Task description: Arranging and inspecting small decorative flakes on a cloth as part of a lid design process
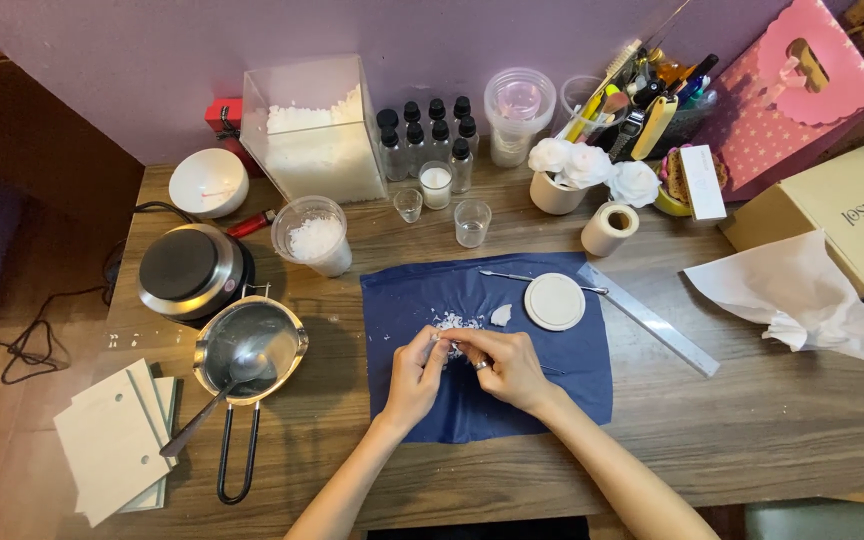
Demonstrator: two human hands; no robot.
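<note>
Both my hands meet over a dark blue cloth (pixel 552 375) on the wooden desk. My left hand (pixel 414 375) and my right hand (pixel 504 365) pinch a small white piece between their fingertips; it is too small to tell exactly what it is. Just beyond the fingers lies a little heap of white flakes (pixel 452 321) and a larger white shard (pixel 500 315). A round white disc (pixel 554 301) rests on the cloth's far right part, with a thin metal pick (pixel 512 276) beside it.
A metal pouring pot with a spoon (pixel 249 348) and a small hot plate (pixel 192 268) stand at the left. A cup of flakes (pixel 314 238), a clear box of wax (pixel 317 140), small bottles (pixel 430 135), a ruler (pixel 647 318), white paper (pixel 797 295) and cards (pixel 112 440) lie around.
</note>
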